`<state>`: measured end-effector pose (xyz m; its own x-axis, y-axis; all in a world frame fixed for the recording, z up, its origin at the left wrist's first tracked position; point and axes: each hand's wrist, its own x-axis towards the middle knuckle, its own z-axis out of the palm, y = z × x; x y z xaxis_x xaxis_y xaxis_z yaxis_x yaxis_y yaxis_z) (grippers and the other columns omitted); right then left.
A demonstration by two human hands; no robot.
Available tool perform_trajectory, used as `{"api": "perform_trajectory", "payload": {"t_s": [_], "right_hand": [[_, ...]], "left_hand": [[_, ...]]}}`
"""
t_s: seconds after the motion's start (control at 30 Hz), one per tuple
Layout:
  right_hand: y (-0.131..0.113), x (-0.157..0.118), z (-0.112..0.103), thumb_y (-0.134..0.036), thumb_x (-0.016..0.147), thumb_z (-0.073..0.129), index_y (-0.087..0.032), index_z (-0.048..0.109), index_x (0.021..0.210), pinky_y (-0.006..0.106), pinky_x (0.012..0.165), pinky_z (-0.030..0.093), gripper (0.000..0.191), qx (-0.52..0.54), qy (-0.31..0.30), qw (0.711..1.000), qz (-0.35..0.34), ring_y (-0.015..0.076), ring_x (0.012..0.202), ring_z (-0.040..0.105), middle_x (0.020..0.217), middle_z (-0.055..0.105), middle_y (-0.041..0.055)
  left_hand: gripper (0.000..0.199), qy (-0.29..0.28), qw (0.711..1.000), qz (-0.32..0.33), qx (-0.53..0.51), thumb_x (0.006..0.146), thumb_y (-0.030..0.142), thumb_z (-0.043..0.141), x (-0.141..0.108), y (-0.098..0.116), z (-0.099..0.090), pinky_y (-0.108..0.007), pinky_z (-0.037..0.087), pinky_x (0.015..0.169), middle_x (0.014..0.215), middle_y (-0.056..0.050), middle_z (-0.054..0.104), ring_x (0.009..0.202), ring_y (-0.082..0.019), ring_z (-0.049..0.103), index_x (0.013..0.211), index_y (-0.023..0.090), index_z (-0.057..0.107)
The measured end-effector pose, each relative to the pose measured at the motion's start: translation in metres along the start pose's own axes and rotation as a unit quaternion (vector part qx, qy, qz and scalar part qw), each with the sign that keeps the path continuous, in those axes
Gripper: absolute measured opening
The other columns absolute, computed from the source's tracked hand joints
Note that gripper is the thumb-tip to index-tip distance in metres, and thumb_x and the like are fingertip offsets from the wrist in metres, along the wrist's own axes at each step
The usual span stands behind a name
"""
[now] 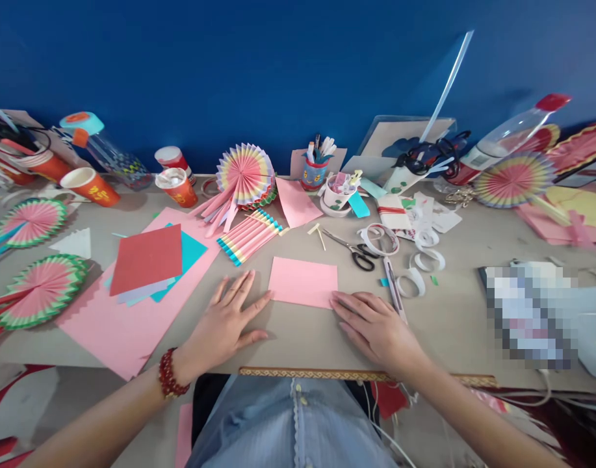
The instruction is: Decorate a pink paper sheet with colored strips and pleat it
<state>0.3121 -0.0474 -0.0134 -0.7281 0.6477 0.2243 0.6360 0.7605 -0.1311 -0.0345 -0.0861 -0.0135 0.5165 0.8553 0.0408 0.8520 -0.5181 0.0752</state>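
A pink rectangle of paper [303, 281] lies flat on the table in front of me. My left hand [229, 316] rests palm down at its left side with fingers spread, one fingertip close to the lower left corner. On the other side, my right hand [370, 322] lies with fingers stretched out, its fingertips at the lower right corner of the paper. Neither hand grips anything. Just beyond the paper are pleated pink, yellow and blue strips [251, 237]. A pair of scissors [353, 250] and a utility knife [394, 289] lie to its right.
Left, a large pink sheet [181, 305] bears a red square of paper [149, 259]. Folded paper fans [246, 175] and paper cups [177, 187] stand along the blue wall. Rolls of tape [379, 239] and a bottle [509, 133] are on the right. A blurred-out device [529, 315] lies near the right edge.
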Motion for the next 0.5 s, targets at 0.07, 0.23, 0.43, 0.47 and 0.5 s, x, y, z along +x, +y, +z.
{"api": "perform_trajectory", "payload": {"t_s": [0.07,0.23,0.43,0.47,0.5], "right_hand": [[0.000,0.003,0.002,-0.021,0.098,0.050,-0.020,0.066,0.124,0.043,0.088,0.052,0.030,-0.009,0.024,1.000,-0.004,0.0261,0.104,0.059,0.125,0.068,0.0073],[-0.001,0.013,0.010,-0.014,0.097,0.050,-0.019,0.069,0.107,0.037,0.081,0.054,0.023,0.029,0.072,0.997,0.021,0.0224,0.094,0.063,0.106,0.071,0.0079],[-0.007,0.019,0.012,-0.014,0.096,0.049,-0.018,0.066,0.106,0.037,0.079,0.056,0.020,0.097,0.073,0.992,0.045,0.0224,0.092,0.064,0.102,0.070,0.0094],[-0.009,0.020,0.011,-0.014,0.096,0.049,-0.019,0.066,0.106,0.037,0.079,0.056,0.020,0.112,0.078,0.989,0.049,0.0220,0.091,0.065,0.102,0.070,0.0089],[-0.012,0.020,0.011,-0.014,0.096,0.050,-0.019,0.066,0.105,0.036,0.078,0.056,0.019,0.127,0.083,0.987,0.056,0.0215,0.091,0.065,0.102,0.070,0.0085]], "left_hand": [[0.067,0.000,1.000,0.001,-0.004,0.095,0.060,0.045,0.001,0.000,0.000,-0.062,0.027,0.114,0.164,-0.015,0.011,0.149,-0.037,0.021,0.154,0.033,0.029],[0.061,0.013,0.998,-0.002,-0.058,0.098,0.051,0.047,0.001,-0.002,0.000,-0.058,0.025,0.117,0.161,-0.013,0.026,0.148,-0.032,0.025,0.152,0.026,0.033],[0.043,0.079,0.956,-0.108,-0.260,0.100,0.036,0.047,-0.006,0.008,-0.007,-0.048,0.041,0.111,0.144,-0.011,0.052,0.134,-0.026,0.048,0.141,0.025,0.047],[0.042,0.074,0.940,-0.132,-0.306,0.099,0.037,0.048,-0.007,0.012,-0.008,-0.047,0.045,0.107,0.141,-0.011,0.054,0.130,-0.027,0.051,0.140,0.026,0.047],[0.044,0.067,0.919,-0.157,-0.355,0.099,0.037,0.049,-0.008,0.016,-0.009,-0.047,0.048,0.104,0.139,-0.011,0.056,0.126,-0.027,0.054,0.142,0.027,0.045]]}}
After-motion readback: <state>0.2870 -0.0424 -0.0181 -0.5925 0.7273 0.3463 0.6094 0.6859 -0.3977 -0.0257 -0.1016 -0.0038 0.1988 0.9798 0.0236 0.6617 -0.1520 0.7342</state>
